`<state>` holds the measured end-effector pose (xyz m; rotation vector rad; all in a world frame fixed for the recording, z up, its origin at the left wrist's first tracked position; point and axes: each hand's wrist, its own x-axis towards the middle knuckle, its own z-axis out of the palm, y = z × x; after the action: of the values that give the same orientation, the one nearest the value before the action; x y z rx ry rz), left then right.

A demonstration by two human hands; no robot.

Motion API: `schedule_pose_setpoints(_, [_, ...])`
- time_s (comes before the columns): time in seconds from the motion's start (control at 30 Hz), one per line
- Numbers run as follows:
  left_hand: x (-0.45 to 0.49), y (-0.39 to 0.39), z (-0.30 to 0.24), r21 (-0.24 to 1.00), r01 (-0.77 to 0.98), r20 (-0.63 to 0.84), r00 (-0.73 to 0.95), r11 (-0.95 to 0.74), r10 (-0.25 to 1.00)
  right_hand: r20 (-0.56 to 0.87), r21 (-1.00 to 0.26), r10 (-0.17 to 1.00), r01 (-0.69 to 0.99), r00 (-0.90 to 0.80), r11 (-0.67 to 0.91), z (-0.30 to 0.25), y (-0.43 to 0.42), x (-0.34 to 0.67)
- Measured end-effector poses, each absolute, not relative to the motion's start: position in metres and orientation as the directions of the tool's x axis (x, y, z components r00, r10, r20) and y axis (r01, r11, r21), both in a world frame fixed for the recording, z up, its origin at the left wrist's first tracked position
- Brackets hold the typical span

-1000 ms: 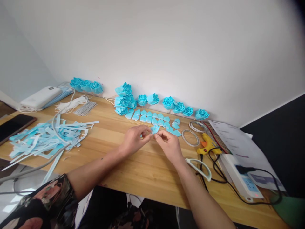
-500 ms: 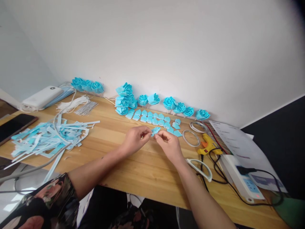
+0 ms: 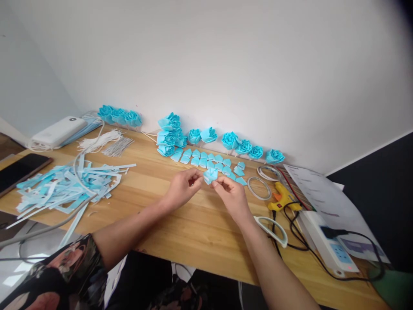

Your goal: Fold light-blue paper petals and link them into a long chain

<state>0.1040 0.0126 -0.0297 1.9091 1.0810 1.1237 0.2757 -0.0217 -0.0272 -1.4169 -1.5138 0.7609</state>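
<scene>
Between my two hands is a small light-blue petal piece (image 3: 211, 175), fabric-like and spread fairly flat above the table. My left hand (image 3: 184, 188) is closed in a pinch at its left edge. Thumb and fingers of my right hand (image 3: 231, 196) pinch its lower right side. Just beyond lie rows of similar folded blue petals (image 3: 202, 162) on the wooden table (image 3: 155, 185). Behind them, finished blue flowers (image 3: 230, 140) stand along the wall, with a stacked bunch of flowers (image 3: 169, 135) to their left.
To the right are tape rolls (image 3: 259, 188), a yellow glue gun (image 3: 284, 198), a white-framed oval object (image 3: 272, 230), a power strip (image 3: 329, 243) with cords and a paper sheet (image 3: 335, 211). Leftward lie blue strips (image 3: 67, 185), a phone (image 3: 22, 170), a white power bank (image 3: 60, 131) and thin wires (image 3: 118, 146).
The blue petal piece has opened out and shows a wider face than before. My hands have moved slightly apart, the right one a little to the right.
</scene>
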Motion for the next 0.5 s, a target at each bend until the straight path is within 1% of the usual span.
schedule_pose_setpoints(0.13, [0.1029, 0.0143, -0.0290, 0.868, 0.281, 0.334, 0.279, -0.410, 0.900, 0.193, -0.903, 0.980, 0.400, 0.058, 0.154, -0.0288, -0.0205, 0.2776])
schedule_pose_setpoints(0.2, [0.1029, 0.0143, -0.0295, 0.864, 0.271, 0.347, 0.290, -0.424, 0.892, 0.195, -0.906, 0.980, 0.392, 0.052, 0.159, -0.0292, -0.0203, 0.2777])
schedule_pose_setpoints(0.37, [0.1039, 0.0125, -0.0327, 0.788, 0.358, 0.400, 0.321, -0.501, 0.858, 0.192, -0.905, 0.980, 0.393, 0.041, 0.161, -0.0294, -0.0206, 0.2759])
schedule_pose_setpoints(0.5, [0.1047, 0.0115, -0.0340, 0.776, 0.386, 0.395, 0.319, -0.499, 0.862, 0.185, -0.901, 0.982, 0.405, 0.032, 0.157, -0.0288, -0.0212, 0.2745])
